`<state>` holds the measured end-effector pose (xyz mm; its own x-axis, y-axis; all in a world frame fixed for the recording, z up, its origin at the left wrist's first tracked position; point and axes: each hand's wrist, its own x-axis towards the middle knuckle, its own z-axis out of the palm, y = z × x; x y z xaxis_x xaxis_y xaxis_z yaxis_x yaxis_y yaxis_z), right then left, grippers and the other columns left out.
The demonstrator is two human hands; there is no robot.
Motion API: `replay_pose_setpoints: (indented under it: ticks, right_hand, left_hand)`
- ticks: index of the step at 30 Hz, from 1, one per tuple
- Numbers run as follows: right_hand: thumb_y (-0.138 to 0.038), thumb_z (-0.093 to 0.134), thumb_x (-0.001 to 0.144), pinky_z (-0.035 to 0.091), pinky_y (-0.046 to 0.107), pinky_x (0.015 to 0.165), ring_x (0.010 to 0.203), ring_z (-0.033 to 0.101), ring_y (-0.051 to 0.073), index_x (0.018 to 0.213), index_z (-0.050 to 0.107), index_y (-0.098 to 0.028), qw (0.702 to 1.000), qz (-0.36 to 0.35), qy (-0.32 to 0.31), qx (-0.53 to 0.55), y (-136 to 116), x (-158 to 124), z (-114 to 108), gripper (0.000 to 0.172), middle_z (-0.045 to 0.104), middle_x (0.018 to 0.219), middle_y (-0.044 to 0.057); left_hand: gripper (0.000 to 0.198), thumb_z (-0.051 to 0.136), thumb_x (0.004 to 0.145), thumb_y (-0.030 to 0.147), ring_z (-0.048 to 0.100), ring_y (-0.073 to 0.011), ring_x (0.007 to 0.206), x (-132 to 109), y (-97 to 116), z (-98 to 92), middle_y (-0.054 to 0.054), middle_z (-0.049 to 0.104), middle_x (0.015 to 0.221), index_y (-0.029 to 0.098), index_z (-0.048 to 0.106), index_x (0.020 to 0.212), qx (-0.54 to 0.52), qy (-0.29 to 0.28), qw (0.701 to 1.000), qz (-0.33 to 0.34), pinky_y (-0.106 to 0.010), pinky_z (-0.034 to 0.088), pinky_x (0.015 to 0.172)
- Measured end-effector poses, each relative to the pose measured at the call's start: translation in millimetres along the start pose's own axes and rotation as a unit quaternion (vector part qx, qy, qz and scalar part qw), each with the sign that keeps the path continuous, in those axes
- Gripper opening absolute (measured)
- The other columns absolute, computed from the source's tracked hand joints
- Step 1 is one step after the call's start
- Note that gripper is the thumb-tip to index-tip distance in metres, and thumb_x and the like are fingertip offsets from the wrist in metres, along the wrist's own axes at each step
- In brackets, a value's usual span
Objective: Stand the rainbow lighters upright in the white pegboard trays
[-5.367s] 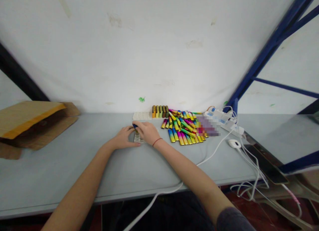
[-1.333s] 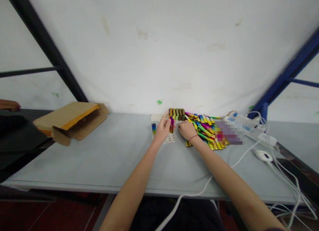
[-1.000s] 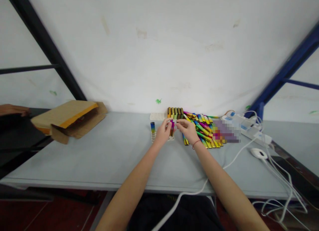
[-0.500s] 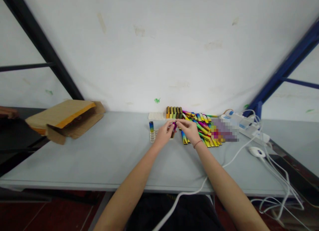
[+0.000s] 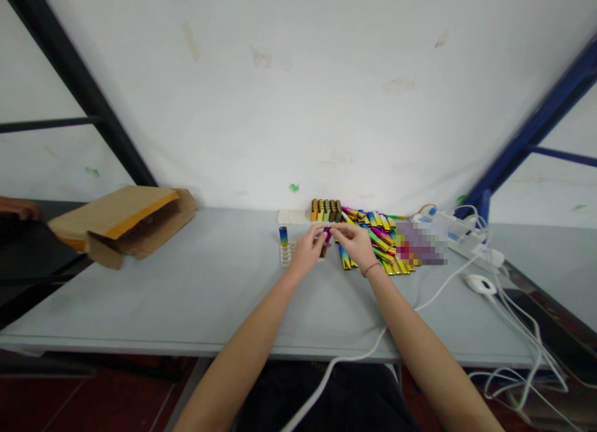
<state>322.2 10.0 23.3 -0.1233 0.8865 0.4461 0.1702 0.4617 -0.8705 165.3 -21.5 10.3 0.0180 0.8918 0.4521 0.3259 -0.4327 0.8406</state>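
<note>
My left hand [image 5: 305,252] is closed, its thumb and fingers pinching a shiny purple lighter [image 5: 327,234] held roughly upright. From the other side my right hand [image 5: 354,242] grips the top of the same lighter, also closed. The fingers hide much of it. Below and behind the hands is a white holed tray [image 5: 285,258], partly covered by my left hand. A blue-and-gold lighter [image 5: 283,237] stands upright in its far left corner. To the right of my right hand lies a loose pile of shiny multicoloured lighters [image 5: 382,256].
Against the wall stand several dark-topped lighters [image 5: 326,211] in rows, beside another white holed tray [image 5: 293,217]. An open cardboard box [image 5: 121,220] lies at left, with another person's hand [image 5: 21,208] beyond it. Power strips [image 5: 459,233], a white mouse-like device [image 5: 481,284] and cables occupy the right.
My right fingertips have shifted slightly on the purple lighter; my left hand keeps its place. The other person's hand at far left has moved a little to the right.
</note>
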Motion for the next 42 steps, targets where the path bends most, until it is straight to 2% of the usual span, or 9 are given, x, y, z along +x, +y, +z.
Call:
replay_pose_setpoints:
  ticks: [9,15,23,29,33,37,42]
  right_hand:
    - [-0.045,0.068,0.078,0.062,0.038,0.078,0.081,0.075,0.023,0.084,0.078,-0.02,0.999,-0.024,-0.018,-0.034,-9.1,-0.5,-5.5,0.027,0.079,0.089,0.007]
    - [-0.044,0.068,0.078,0.061,0.034,0.074,0.081,0.074,0.023,0.083,0.078,-0.018,0.999,-0.019,-0.045,-0.024,-11.0,-0.1,-11.0,0.029,0.078,0.088,0.008]
    - [-0.046,0.069,0.077,0.06,0.031,0.071,0.082,0.073,0.022,0.084,0.076,-0.017,0.998,-0.027,-0.051,-0.018,-15.9,-0.7,-10.7,0.03,0.078,0.089,0.009]
    - [-0.045,0.069,0.078,0.061,0.033,0.071,0.084,0.073,0.023,0.083,0.076,-0.018,0.998,-0.029,-0.051,-0.011,-22.0,-2.3,-11.0,0.028,0.077,0.091,0.01]
    - [-0.043,0.067,0.078,0.061,0.032,0.073,0.089,0.073,0.023,0.086,0.076,-0.019,0.997,-0.039,-0.064,-0.017,-25.8,-2.8,-13.5,0.026,0.078,0.093,0.009]
    - [-0.043,0.068,0.078,0.06,0.03,0.073,0.085,0.072,0.021,0.085,0.075,-0.019,0.997,-0.034,-0.062,-0.029,-26.9,-3.2,-12.1,0.026,0.077,0.09,0.007]
    - [-0.049,0.069,0.078,0.058,0.029,0.07,0.08,0.07,0.02,0.077,0.071,-0.018,0.997,-0.03,-0.054,-0.053,-25.0,-1.9,-11.2,0.031,0.074,0.082,0.007]
  left_hand:
    - [0.029,0.057,0.099,0.039,0.075,-0.0193,0.084,-2.9,-3.4,2.9,-0.006,0.077,0.103,0.023,0.065,0.122,-0.032,0.015,0.999,-0.004,-0.03,0.058,0.084]
    - [0.029,0.053,0.099,0.037,0.074,-0.0191,0.083,-3.5,-4.1,2.3,-0.006,0.077,0.102,0.022,0.067,0.12,0.003,0.014,0.999,0.029,-0.031,0.057,0.085]
    - [0.018,0.054,0.097,0.029,0.07,-0.0199,0.103,-2.3,-5.7,2.2,-0.006,0.074,0.112,0.022,0.066,0.109,0.021,0.028,0.997,0.062,-0.031,0.053,0.094]
    - [0.012,0.052,0.096,0.025,0.069,-0.0175,0.089,-4.9,-2.9,0.3,-0.002,0.072,0.092,0.023,0.062,0.09,0.057,0.04,0.995,0.068,-0.027,0.052,0.086]
    - [0.011,0.052,0.096,0.027,0.068,-0.0172,0.088,-4.2,-1.0,-1.7,-0.002,0.072,0.094,0.022,0.061,0.092,0.054,0.036,0.996,0.067,-0.027,0.051,0.085]
    - [0.012,0.051,0.097,0.03,0.068,-0.0165,0.08,-2.1,-2.0,-2.9,-0.001,0.07,0.088,0.022,0.061,0.095,0.048,0.015,0.997,0.052,-0.026,0.052,0.078]
    - [0.01,0.055,0.096,0.031,0.071,-0.0181,0.083,-1.6,-6.5,-1.5,-0.002,0.072,0.09,0.022,0.059,0.099,0.05,-0.012,0.998,0.038,-0.029,0.055,0.081]
